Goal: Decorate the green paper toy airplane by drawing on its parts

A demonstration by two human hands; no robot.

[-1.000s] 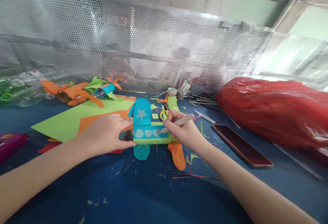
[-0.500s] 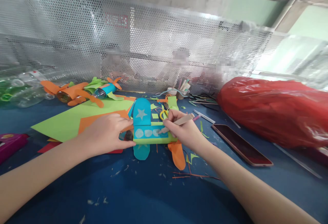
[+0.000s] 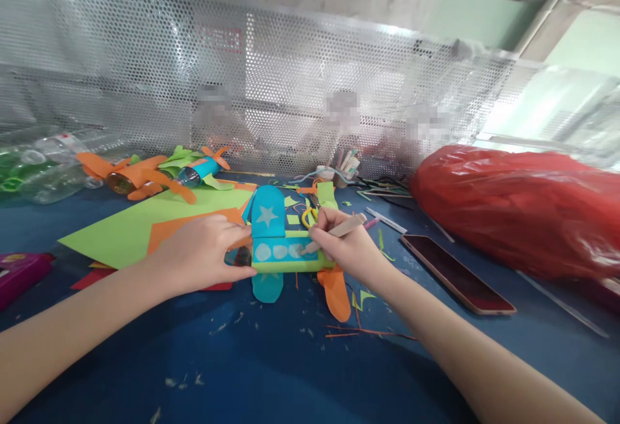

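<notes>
A toy plane (image 3: 285, 267), made from a bottle wrapped in green and blue paper, lies across the middle of the table. It has blue wings, the far one bearing a pale star, and an orange tail piece. My left hand (image 3: 208, 249) grips its bottle end at the left, thumb below and fingers above. Between the fingers of my right hand (image 3: 339, 243) is a marker pen (image 3: 349, 225), its tip on the third of the pale round spots along the blue strip. Yellow-handled scissors (image 3: 310, 217) lie just behind that hand.
Green and orange paper sheets (image 3: 130, 223) lie left, with other paper planes (image 3: 140, 175) and plastic bottles (image 3: 53, 165) behind. To the right are a phone (image 3: 458, 275) and a big red plastic bag (image 3: 513, 211). A cup of pens (image 3: 346, 172) stands near the perforated metal screen (image 3: 300, 88).
Almost nothing differs. Both hands and the plane keep their places, and the pen tip stays at the third spot with barely visible movement.
</notes>
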